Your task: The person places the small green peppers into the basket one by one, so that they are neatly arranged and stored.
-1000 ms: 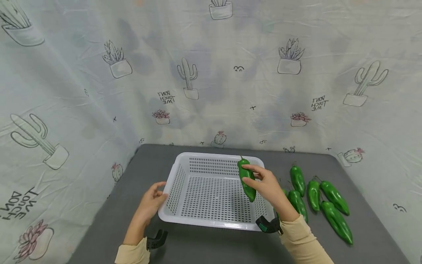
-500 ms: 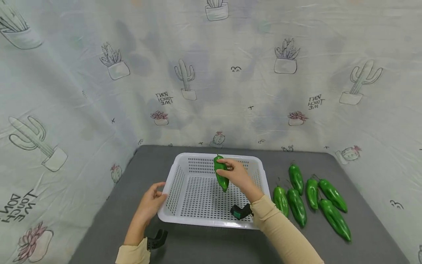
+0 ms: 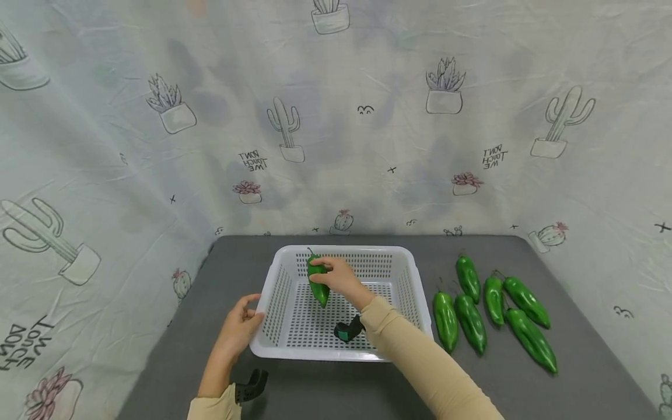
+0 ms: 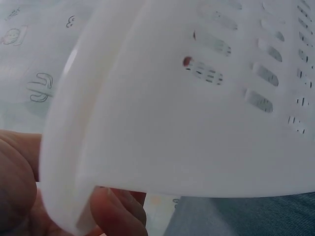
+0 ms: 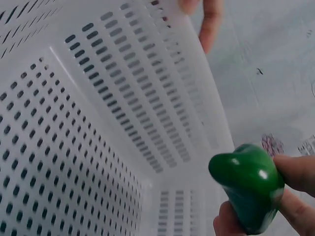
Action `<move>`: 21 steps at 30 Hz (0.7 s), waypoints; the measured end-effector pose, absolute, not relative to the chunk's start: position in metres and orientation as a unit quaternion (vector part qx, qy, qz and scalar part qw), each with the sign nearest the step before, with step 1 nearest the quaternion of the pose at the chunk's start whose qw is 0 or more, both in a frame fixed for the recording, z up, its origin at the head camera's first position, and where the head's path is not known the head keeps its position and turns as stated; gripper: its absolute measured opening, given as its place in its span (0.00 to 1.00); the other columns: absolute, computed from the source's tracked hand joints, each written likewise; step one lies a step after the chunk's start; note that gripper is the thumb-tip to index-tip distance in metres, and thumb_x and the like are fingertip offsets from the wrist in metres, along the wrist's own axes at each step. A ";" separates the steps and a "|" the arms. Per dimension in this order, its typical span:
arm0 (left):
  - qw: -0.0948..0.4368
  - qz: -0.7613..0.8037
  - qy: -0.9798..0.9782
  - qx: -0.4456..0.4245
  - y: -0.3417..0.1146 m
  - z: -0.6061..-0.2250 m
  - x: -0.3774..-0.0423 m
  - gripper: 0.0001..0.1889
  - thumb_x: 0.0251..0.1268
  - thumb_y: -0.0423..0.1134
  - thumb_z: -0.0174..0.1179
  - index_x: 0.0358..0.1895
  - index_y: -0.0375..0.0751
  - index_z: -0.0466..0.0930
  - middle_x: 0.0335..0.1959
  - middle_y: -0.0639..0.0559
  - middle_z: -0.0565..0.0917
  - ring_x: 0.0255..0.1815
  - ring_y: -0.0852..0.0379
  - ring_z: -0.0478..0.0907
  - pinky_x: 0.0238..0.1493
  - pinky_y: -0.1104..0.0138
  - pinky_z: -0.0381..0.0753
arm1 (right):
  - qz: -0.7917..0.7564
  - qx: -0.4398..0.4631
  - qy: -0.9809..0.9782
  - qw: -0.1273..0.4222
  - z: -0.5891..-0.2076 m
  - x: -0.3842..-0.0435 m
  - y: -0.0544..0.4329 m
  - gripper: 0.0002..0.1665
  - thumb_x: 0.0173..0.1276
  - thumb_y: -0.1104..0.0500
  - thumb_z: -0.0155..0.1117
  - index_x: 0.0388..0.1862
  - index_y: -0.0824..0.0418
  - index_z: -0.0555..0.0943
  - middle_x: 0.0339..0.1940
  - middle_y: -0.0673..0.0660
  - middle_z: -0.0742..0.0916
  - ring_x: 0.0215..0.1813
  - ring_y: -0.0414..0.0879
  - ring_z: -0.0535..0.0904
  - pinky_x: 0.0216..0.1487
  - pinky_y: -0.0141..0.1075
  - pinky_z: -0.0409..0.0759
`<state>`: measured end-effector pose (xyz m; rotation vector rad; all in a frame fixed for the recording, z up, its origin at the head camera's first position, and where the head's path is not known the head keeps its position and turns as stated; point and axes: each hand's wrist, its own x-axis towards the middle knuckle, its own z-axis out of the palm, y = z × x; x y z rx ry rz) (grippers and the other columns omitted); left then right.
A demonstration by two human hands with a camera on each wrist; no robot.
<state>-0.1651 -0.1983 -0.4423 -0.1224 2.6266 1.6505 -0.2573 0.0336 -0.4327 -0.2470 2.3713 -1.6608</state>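
In the head view a white perforated plastic basket (image 3: 336, 354) stands on the grey table. My right hand (image 3: 338, 279) pinches a green pepper (image 3: 318, 281) between thumb and fingers above the basket's left part, its stem pointing up and away. Seen from the right wrist, the pepper's blunt lower end (image 5: 251, 182) faces the camera near the basket wall. At the basket's left side my left hand (image 3: 238, 324) grips the rim; the left wrist view has fingers (image 4: 115, 211) on both sides of that rim (image 4: 69, 147).
Several more green peppers (image 3: 472, 324) lie in a loose group on the table right of the basket. A pale cloth (image 3: 367, 146) printed with cacti hangs behind and at the sides. Dark grey table surface (image 3: 325, 391) shows in front of the basket.
The right hand has carried the pepper leftward across the basket, from its right side to its left part. The left hand keeps its hold on the rim.
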 end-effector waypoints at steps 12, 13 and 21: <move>0.008 0.536 0.843 -0.039 -0.199 -0.443 -0.166 0.25 0.66 0.28 0.51 0.66 0.32 0.61 0.40 0.33 0.79 0.37 0.47 0.81 0.33 0.62 0.78 | -0.530 -0.085 0.830 0.153 -0.436 -0.256 -0.003 0.21 0.59 0.57 0.70 0.53 0.54 0.82 0.56 0.62 0.81 0.50 0.52 0.79 0.42 0.40 0.78; 0.008 0.537 0.842 -0.041 -0.199 -0.443 -0.166 0.24 0.66 0.28 0.51 0.66 0.33 0.62 0.40 0.34 0.79 0.37 0.47 0.81 0.33 0.62 0.78 | -0.525 -0.084 0.833 0.155 -0.438 -0.256 -0.004 0.20 0.59 0.58 0.70 0.52 0.53 0.83 0.56 0.62 0.81 0.49 0.51 0.80 0.41 0.39 0.78; 0.009 0.542 0.839 -0.044 -0.198 -0.445 -0.164 0.25 0.66 0.28 0.52 0.66 0.33 0.62 0.40 0.34 0.79 0.37 0.47 0.81 0.32 0.61 0.78 | -0.523 -0.082 0.828 0.183 -0.452 -0.257 -0.008 0.20 0.57 0.62 0.70 0.51 0.57 0.83 0.53 0.59 0.81 0.40 0.46 0.79 0.37 0.38 0.78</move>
